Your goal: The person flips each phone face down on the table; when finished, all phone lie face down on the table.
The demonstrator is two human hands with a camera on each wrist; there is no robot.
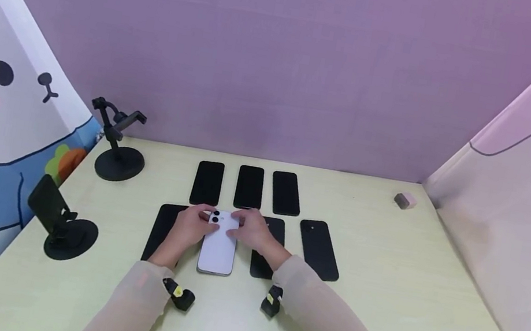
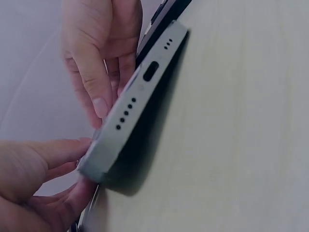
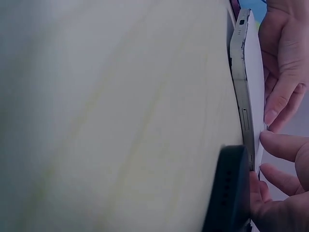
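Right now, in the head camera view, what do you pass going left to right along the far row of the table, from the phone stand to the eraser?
Clamp phone stand → left black phone → middle black phone → right black phone → small pink-and-grey eraser.
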